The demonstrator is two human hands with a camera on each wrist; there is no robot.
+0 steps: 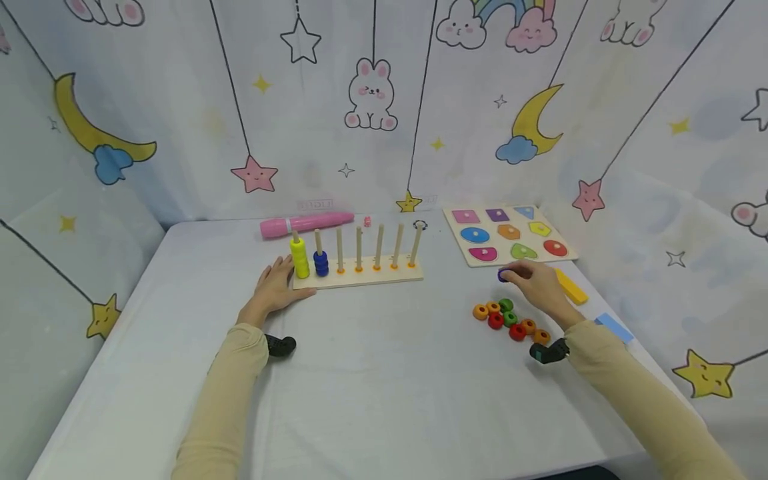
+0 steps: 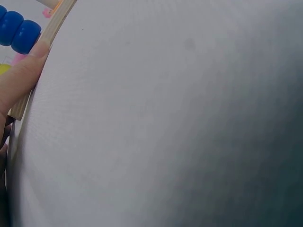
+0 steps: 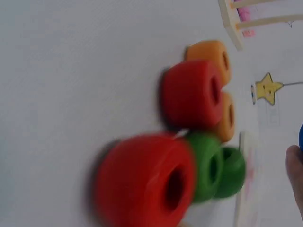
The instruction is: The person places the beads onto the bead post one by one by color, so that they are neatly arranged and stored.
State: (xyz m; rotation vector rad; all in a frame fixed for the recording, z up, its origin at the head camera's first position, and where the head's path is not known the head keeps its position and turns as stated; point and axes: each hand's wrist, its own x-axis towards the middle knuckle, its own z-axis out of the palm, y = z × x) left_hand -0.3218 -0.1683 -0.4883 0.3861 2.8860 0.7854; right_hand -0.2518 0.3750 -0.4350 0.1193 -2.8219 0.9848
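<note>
A wooden peg rack (image 1: 360,279) stands left of centre on the table, with yellow beads (image 1: 300,259) stacked on its leftmost peg and blue beads (image 1: 321,264) on the one beside it. My left hand (image 1: 275,288) rests at the rack's left end, its thumb (image 2: 28,71) laid along the front edge and the fingers by the end face. Over on the right, my right hand (image 1: 534,283) pinches a blue bead (image 1: 504,275) between thumb and fingertips. Close below it lie loose red (image 3: 191,94), green (image 3: 204,165) and orange beads (image 1: 480,312).
Behind the right hand lies a shape puzzle board (image 1: 510,235). A yellow block (image 1: 571,287) and a blue piece (image 1: 615,327) are near the right table edge. A pink pen-shaped object (image 1: 307,224) lies behind the rack, against the patterned curtain (image 1: 372,160).
</note>
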